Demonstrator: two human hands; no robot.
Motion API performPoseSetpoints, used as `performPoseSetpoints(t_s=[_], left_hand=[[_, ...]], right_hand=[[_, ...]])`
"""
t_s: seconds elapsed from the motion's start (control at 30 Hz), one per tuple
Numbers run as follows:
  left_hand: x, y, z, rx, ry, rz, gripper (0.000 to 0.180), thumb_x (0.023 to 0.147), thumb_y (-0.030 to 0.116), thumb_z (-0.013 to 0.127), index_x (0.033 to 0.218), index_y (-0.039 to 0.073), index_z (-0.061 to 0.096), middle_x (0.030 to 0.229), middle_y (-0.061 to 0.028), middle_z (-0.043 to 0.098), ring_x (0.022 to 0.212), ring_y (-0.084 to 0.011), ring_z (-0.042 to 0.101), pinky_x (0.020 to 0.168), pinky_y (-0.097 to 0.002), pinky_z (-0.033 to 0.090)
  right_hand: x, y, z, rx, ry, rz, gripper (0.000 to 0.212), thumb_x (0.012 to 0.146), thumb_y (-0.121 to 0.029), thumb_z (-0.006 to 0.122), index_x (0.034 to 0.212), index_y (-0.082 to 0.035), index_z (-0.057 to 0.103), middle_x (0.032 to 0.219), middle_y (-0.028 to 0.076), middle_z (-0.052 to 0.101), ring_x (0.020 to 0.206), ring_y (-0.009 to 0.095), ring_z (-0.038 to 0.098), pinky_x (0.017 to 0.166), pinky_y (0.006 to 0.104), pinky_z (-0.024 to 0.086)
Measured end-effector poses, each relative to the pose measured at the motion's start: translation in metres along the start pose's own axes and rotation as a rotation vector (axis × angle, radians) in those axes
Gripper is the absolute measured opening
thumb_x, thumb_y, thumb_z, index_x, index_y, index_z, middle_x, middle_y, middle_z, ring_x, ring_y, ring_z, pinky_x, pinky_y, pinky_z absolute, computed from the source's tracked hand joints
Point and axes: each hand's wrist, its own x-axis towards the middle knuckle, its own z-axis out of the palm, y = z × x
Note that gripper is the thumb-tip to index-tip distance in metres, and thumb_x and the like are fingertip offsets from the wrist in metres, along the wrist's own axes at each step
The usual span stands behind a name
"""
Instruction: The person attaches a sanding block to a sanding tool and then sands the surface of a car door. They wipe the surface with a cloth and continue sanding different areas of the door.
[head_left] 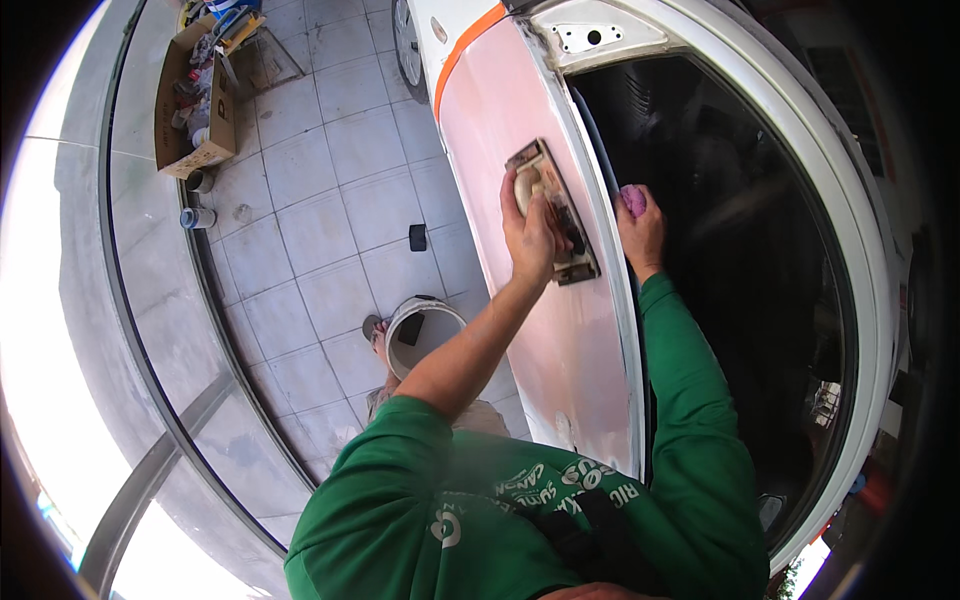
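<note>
My left hand (532, 232) is wrapped around the knob of a long sanding block (577, 272). The block lies along the pinkish, partly sanded car door panel (490, 110), its upper end tilted toward the front of the car. To the right, my right hand (645, 238) grips a pink sponge (633, 200) at the door's window ledge, beside the dark window opening (730, 220). That sponge is partly covered by my fingers. Green sleeves cover my right arm down to the wrist and my left upper arm.
A pale bucket (402, 312) with a dark pad inside stands on the tiled floor by my foot. Another small black pad (417, 238) lies beyond it. Along the left glass wall are a can (198, 218) and a cardboard box (216, 115) of assorted items.
</note>
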Motion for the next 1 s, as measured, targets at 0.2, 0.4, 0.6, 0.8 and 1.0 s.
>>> performPoseSetpoints(t_s=[0.2, 0.4, 0.6, 0.8, 1.0], left_hand=[[0.091, 0.048, 0.019, 0.056, -0.122, 0.118, 0.057, 0.106, 0.013, 0.049, 0.159, 0.015, 0.029, 0.064, -0.0055, 0.05, 0.04, -0.0154, 0.046, 0.038, -0.0341, 0.048], [-0.084, -0.047, -0.07, 0.016, 0.028, -0.18, 0.065, 0.106, 0.014, 0.047, 0.165, 0.016, 0.021, 0.063, -0.0024, 0.053, 0.04, -0.011, 0.047, 0.035, -0.0277, 0.045], [0.143, 0.063, 0.002, -0.016, -0.021, 0.033, 0.054, 0.106, 0.013, 0.048, 0.157, 0.016, 0.032, 0.062, -0.0048, 0.046, 0.044, -0.015, 0.046, 0.041, -0.0349, 0.048], [0.107, 0.036, -0.021, 0.019, -0.085, -0.024, 0.061, 0.105, 0.011, 0.046, 0.162, 0.019, 0.027, 0.063, -0.0031, 0.047, 0.041, -0.014, 0.044, 0.037, -0.0329, 0.044], [0.033, -0.01, -0.055, 0.013, 0.023, -0.173, 0.06, 0.107, 0.017, 0.046, 0.164, 0.022, 0.026, 0.061, 0.0, 0.046, 0.037, -0.0106, 0.04, 0.033, -0.0309, 0.042]], right_hand=[[0.011, -0.006, -0.001, -0.008, -0.031, 0.001, 0.031, 0.093, -0.032, 0.076, 0.107, -0.005, 0.069, 0.097, 0.022, 0.074, 0.091, 0.046, 0.071, 0.081, 0.0474, 0.057], [0.003, 0.003, -0.001, -0.044, -0.023, 0.041, 0.028, 0.096, -0.029, 0.074, 0.107, -0.005, 0.069, 0.096, 0.02, 0.073, 0.089, 0.044, 0.071, 0.079, 0.0456, 0.056], [0.007, -0.004, -0.001, -0.024, -0.021, -0.03, 0.025, 0.095, -0.025, 0.076, 0.108, -0.005, 0.068, 0.095, 0.019, 0.073, 0.087, 0.041, 0.072, 0.079, 0.0456, 0.057], [0.009, 0.0, -0.001, -0.037, -0.025, -0.006, 0.028, 0.095, -0.027, 0.076, 0.109, -0.004, 0.068, 0.097, 0.019, 0.073, 0.089, 0.04, 0.072, 0.081, 0.0457, 0.056], [-0.003, -0.002, -0.006, -0.053, -0.038, 0.03, 0.025, 0.096, -0.024, 0.074, 0.108, -0.003, 0.067, 0.095, 0.018, 0.072, 0.089, 0.041, 0.072, 0.081, 0.045, 0.056]])
